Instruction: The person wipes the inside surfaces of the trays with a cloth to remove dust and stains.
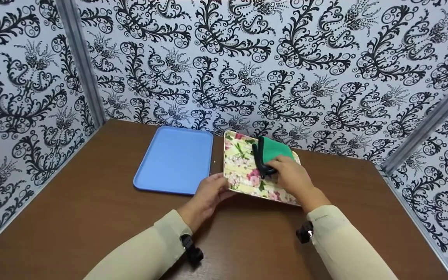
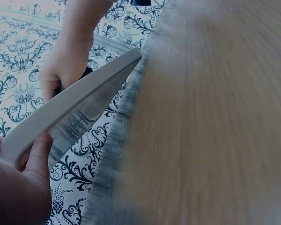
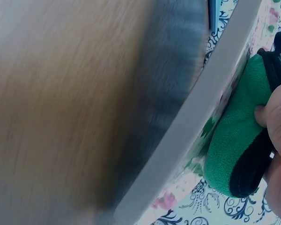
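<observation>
A floral tray [image 1: 241, 155], cream with pink blossoms and green leaves, is tilted up off the table. My left hand [image 1: 208, 192] grips its near left corner; in the left wrist view the thumb [image 2: 39, 157] lies along the tray's underside, which bears dark printing. My right hand [image 1: 296, 179] holds a folded green cloth [image 1: 275, 149] with black edging against the tray's patterned face. The right wrist view shows the cloth's fuzzy surface [image 3: 239, 126] bunched between thumb and fingers, close along the tray's pale rim [image 3: 192, 117].
A blue rectangular tray [image 1: 175, 159] lies flat on the brown table [image 1: 103, 217], left of the floral one. Wall panels [image 1: 239, 77] with a black scroll pattern enclose the table at the back and both sides.
</observation>
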A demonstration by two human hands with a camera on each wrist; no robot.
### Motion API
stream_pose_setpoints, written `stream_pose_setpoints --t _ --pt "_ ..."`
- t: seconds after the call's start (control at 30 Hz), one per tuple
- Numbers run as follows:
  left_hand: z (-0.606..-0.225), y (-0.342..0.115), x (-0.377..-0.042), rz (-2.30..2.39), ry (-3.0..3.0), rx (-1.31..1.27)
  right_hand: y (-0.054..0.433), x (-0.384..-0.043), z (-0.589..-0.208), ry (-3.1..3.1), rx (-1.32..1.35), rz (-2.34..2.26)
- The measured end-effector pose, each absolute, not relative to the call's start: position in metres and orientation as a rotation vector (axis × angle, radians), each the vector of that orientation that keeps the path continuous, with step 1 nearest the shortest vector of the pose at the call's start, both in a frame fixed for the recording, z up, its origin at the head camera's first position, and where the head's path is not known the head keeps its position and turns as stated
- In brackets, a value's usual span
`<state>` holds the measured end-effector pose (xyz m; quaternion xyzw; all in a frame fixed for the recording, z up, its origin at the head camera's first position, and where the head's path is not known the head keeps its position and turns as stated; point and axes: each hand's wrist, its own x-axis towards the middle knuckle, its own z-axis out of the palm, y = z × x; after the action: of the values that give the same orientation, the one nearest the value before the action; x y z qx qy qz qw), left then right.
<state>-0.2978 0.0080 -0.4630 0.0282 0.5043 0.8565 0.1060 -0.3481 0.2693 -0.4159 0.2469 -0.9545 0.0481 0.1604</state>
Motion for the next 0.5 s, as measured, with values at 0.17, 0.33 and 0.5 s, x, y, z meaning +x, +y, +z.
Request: stream_pose_setpoints --t 0.17,0.33,0.5 --pt "-0.463 0.008 -0.298 2.516 1.495 0.081 0.277 -0.349 -0.418 -2.793 0.614 0.149" --pt "-0.464 0.008 -0.298 2.520 1.496 0.074 0.284 -0.349 -0.419 -2.855 0.513 0.161" --pt "-0.464 0.008 -0.299 2.521 1.488 0.073 0.285 -0.349 -0.419 -2.906 0.435 0.175"
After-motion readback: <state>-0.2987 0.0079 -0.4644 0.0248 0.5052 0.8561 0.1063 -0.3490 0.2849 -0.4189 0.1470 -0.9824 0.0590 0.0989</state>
